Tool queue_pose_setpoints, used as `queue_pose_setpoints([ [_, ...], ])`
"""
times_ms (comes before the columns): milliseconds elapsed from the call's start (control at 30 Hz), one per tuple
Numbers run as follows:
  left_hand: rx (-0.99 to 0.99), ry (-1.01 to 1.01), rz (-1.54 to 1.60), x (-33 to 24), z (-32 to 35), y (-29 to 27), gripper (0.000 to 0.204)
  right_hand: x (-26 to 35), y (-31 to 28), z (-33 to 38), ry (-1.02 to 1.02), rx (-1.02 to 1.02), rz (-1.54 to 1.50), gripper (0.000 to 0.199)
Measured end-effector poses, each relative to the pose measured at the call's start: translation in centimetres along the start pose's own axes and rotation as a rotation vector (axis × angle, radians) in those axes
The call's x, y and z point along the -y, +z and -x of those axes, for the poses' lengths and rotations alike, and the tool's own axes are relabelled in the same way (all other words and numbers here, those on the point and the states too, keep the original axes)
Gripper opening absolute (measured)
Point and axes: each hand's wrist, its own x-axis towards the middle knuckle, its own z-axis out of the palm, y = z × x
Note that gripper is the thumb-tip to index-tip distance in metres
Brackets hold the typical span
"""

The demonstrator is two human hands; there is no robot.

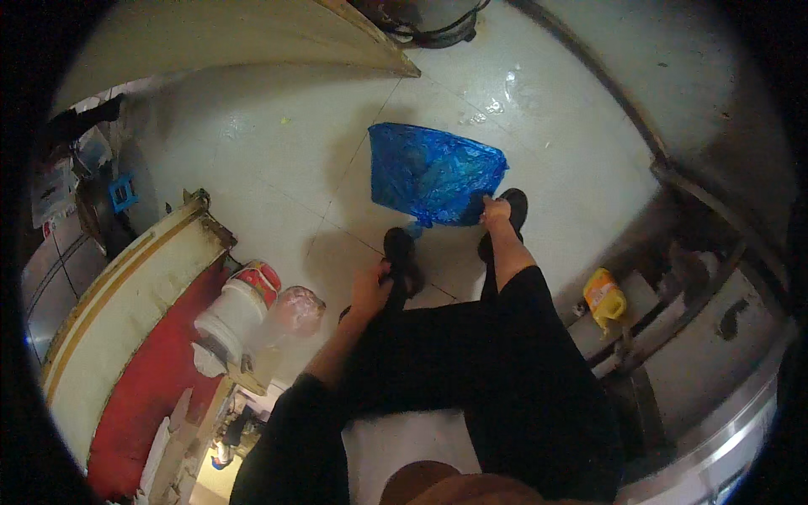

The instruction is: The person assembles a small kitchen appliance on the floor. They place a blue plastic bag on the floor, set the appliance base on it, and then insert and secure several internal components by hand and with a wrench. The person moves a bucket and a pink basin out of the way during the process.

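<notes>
Bag of crinkled blue plastic, four-sided, right grip pinching its corner, left grip beside dark shoe, closure unclear, smooth tiled floor below.

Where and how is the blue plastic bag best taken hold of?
The blue plastic bag is probably best pinched at its near right corner, coming from the person's side: the right hand is there, and its edge looks easier than the crinkled middle.
</notes>
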Motion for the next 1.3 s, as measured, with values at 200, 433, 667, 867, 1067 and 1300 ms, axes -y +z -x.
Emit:
queue_pose_setpoints([
  [200,0.121,-0.104,0.107,1.9,-1.4,0.3,0.044,-2.5,2.0,-7.6,-0.352,-0.121,0.409,0.050],
  [433,-0.258,0.198,-0.424,-7.0,-5.3,3.5,0.072,2.2,-1.8,9.4,-0.179,0.772,-0.106,0.015],
  [667,-0.338,-0.037,0.065,-7.6,-0.4,3.8,0.068,3.3,-0.9,28.2,-0.483,0.957,-0.221,0.017],
  [867,-0.323,-0.215,0.397,0.8,-7.2,-1.2,0.079,3.1,-1.0,29.3,-0.371,0.718,0.089,0.033],
  [1067,-0.403,-0.091,0.234,-4.0,-7.1,-6.9,0.071,22.4,-5.8,28.0,-0.874,0.238,-0.181,0.035],
  [1300,-0.453,0.231,0.555,-20.5,-7.1,-12.6,0.060,47.3,-5.2,35.6,-0.719,0.562,-0.333,0.080],
])
